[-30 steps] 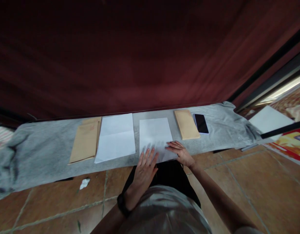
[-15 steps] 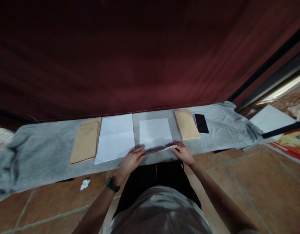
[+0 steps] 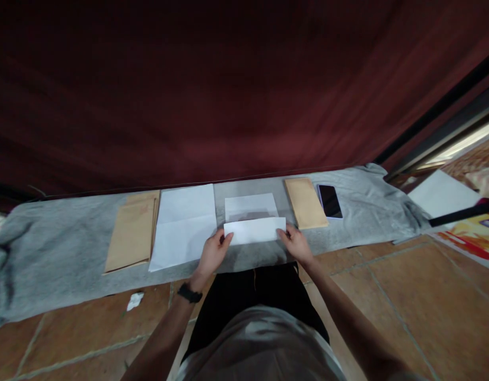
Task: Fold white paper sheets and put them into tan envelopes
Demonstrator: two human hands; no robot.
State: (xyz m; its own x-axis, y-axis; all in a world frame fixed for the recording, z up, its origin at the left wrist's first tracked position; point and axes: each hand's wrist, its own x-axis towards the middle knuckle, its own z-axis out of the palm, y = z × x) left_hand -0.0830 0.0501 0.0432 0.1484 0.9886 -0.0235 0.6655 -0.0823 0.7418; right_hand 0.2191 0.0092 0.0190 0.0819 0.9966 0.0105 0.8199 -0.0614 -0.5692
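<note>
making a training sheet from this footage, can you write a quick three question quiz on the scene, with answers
1. True or false: the left hand and right hand both grip the same white sheet.
2. What lies just left of the phone? a) a crumpled scrap b) a brown packet c) a wristband
3. Fill in: the dark wristband is on the ____ wrist.

Key: 1 true; 2 b; 3 left

Envelopes [image 3: 129, 235], paper [image 3: 184, 227], a sheet [image 3: 253, 230], another envelope [image 3: 306, 203] and a phone [image 3: 330, 201] are running left to right along the cloth [image 3: 62, 248]; a scrap [image 3: 135, 301] is lying on the floor [image 3: 85, 330].
</note>
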